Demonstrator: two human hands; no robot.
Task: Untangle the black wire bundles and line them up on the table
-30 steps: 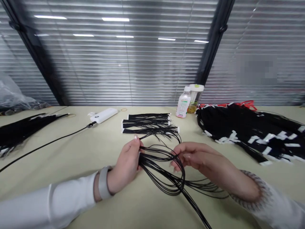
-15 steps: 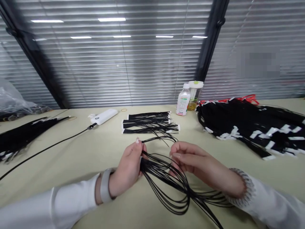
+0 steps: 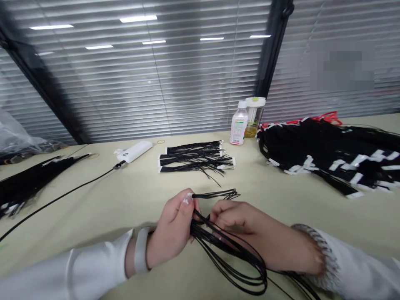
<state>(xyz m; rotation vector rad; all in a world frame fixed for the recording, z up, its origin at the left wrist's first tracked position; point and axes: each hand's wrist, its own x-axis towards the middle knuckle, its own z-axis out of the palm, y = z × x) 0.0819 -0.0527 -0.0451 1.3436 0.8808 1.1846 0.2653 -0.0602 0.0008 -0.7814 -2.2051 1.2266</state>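
My left hand (image 3: 173, 231) is closed around a bunch of thin black cords (image 3: 231, 254), with the cord ends (image 3: 218, 194) sticking out past my thumb. My right hand (image 3: 246, 233) sits just to the right, fingers curled onto the same cords where they loop back toward me. Both hands are low over the pale table (image 3: 131, 196), near its front edge. A grey band is on my left wrist.
Three tied black cord bundles (image 3: 193, 157) lie in the middle of the table. A big heap of black cords with white tags (image 3: 328, 154) fills the right. Another black bundle (image 3: 28, 181) lies left. A white power bank (image 3: 135, 151) with cable, a bottle (image 3: 238, 129) and a jar (image 3: 254, 118) stand at the back.
My hands have come closer together and nearer to me. The loop of cords has slid down to the right, and the free ends now lie straighter past my left thumb.
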